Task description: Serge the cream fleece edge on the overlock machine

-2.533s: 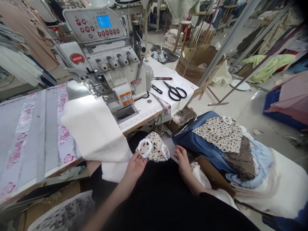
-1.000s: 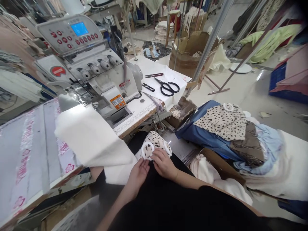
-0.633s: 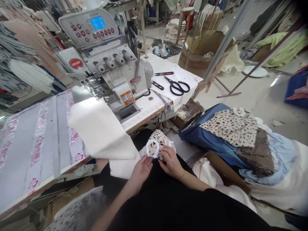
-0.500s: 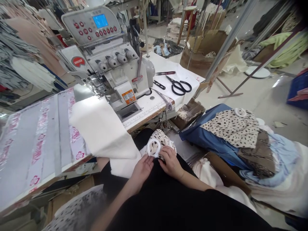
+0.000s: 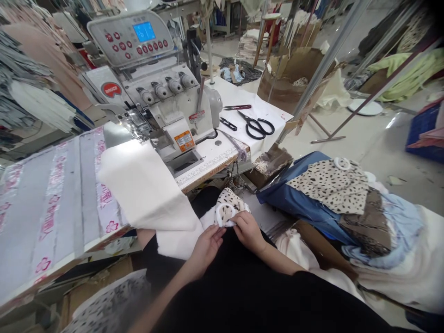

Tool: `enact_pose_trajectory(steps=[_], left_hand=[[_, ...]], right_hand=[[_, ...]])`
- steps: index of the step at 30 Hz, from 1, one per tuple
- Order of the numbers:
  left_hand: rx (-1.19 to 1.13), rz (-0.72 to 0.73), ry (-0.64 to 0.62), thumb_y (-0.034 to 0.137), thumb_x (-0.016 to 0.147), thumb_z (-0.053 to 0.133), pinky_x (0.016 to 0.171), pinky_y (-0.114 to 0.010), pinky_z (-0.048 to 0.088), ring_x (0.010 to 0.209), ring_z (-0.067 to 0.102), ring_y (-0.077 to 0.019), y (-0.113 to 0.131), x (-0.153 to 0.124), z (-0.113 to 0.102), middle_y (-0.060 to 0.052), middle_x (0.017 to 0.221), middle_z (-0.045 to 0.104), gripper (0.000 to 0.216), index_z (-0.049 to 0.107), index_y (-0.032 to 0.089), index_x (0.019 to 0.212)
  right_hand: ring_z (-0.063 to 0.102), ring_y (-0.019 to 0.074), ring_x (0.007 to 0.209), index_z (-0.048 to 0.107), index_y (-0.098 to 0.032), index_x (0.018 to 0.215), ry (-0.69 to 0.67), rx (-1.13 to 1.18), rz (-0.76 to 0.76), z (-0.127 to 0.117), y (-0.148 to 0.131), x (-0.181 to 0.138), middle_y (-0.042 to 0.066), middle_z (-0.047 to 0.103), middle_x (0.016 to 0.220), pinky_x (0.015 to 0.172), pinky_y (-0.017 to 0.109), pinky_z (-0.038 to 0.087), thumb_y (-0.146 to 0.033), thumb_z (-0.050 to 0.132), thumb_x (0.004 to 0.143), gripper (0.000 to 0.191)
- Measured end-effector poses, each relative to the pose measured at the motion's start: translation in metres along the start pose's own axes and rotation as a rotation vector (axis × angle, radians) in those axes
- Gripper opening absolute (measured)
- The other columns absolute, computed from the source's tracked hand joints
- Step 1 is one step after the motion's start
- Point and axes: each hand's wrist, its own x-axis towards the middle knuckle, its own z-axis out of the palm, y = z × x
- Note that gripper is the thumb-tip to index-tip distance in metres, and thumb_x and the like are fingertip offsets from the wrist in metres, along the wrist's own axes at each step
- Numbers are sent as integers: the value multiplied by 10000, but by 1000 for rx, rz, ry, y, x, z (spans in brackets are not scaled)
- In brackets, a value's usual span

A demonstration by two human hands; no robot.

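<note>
My right hand (image 5: 248, 232) has come in from beside the leopard-print piece (image 5: 231, 202) and now grips it between my fingers. One white ring (image 5: 224, 216) shows just above my left hand (image 5: 207, 249), its fingers spread open beside the cream fabric (image 5: 145, 192).

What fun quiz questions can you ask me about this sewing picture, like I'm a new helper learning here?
1. Beside the white overlock sewing machine, what lies on the white sheet? A) a hammer B) black-handled scissors C) a red cup
2. True or false: the right hand touches the spotted cream fabric with a white ring.
3. Fill in the missing word: the machine's small screen glows ___.

Key: 1. B; 2. True; 3. blue
</note>
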Motion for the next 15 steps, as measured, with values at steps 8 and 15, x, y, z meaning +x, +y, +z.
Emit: enact_pose_trajectory(steps=[8,15], left_hand=[[174,68,-107,390,711,647,643,-219,360,830,581,-172,3,-7,3,-81,845,636,286,594,120,789],[-29,-173,-338,279,814,534,656,-258,443,731,587,-151,5,1,28,-71,847,630,219,579,132,970]], right_hand=[[494,198,781,590,-192,886,67,29,-20,-19,-4,2,76,558,796,682,343,460,-104,422,804,207],[517,181,777,601,-210,861,-65,126,-63,-19,-16,4,55,593,799,718,347,455,-138,412,827,204]])
